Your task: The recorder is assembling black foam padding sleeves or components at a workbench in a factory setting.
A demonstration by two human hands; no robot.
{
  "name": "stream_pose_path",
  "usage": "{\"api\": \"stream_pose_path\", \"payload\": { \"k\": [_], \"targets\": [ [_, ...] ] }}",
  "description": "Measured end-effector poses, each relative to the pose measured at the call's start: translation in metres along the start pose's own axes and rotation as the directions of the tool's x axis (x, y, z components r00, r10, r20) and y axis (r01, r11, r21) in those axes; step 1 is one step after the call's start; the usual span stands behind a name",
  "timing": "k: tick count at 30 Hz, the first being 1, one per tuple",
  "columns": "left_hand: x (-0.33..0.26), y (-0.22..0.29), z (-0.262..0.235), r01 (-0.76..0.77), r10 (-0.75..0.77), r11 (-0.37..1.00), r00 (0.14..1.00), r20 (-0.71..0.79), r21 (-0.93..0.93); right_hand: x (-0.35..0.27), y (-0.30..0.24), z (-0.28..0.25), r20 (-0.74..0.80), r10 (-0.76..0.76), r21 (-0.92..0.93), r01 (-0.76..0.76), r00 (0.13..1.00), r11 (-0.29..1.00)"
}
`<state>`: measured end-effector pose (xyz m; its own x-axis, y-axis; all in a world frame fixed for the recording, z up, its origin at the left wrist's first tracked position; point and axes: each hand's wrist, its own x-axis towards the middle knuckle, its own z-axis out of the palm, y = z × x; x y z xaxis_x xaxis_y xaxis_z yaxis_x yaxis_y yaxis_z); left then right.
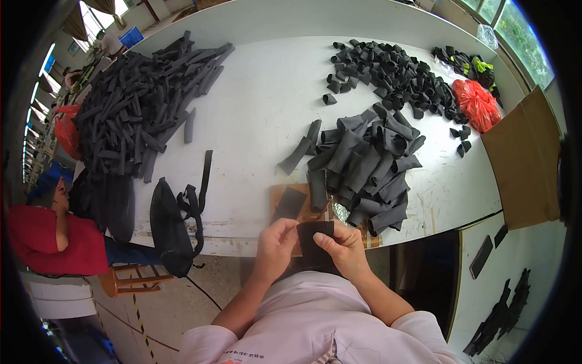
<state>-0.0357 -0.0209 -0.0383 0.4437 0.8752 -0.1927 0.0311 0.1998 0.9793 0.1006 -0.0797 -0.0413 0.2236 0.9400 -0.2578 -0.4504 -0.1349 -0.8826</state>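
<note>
My left hand (276,241) and my right hand (341,244) both grip one flat black fabric piece (314,232), held upright between them just below the front edge of the white table (254,115). My left fingers pinch its left side and my right thumb presses on its lower right. Straight ahead on the table lies a brown board (280,195) with another black piece (290,204) on it. Beyond that sits a heap of wide black sleeve pieces (364,161).
A big pile of long black strips (136,103) fills the table's left. Small black rings (394,76) and a red bag (477,104) lie at the back right. A black pouch with straps (173,221) hangs over the front edge. A person in red (51,236) sits left. Cardboard (526,161) stands right.
</note>
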Motion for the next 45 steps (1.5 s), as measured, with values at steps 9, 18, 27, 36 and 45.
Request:
{"api": "stream_pose_path", "payload": {
  "k": [9,18,27,36,45],
  "targets": [
    [-0.02,-0.003,0.01,-0.006,-0.058,0.971,0.964,-0.26,-0.24,0.0,0.001,-0.001,0.016,-0.556,-0.632,0.439,0.831,0.638],
    [-0.037,0.016,0.006,0.237,-0.252,0.832,0.967,0.038,-0.501,-0.007,0.001,-0.002,0.097,-0.631,-0.714,0.496,0.77,0.495],
    [-0.016,0.026,-0.005,0.419,-0.435,0.751,0.895,0.095,-0.51,0.0,-0.004,-0.006,0.422,-0.722,-0.707,0.698,0.548,0.116],
    [-0.014,-0.01,0.002,0.102,-0.119,0.988,0.98,-0.16,-0.114,-0.001,-0.002,-0.009,0.54,-0.535,-0.699,0.7,0.65,0.144],
    [-0.02,0.005,0.014,-0.141,0.187,0.934,0.976,-0.11,0.329,-0.004,-0.007,0.008,0.222,-0.452,-0.676,0.47,0.864,0.567]
  ]
}}
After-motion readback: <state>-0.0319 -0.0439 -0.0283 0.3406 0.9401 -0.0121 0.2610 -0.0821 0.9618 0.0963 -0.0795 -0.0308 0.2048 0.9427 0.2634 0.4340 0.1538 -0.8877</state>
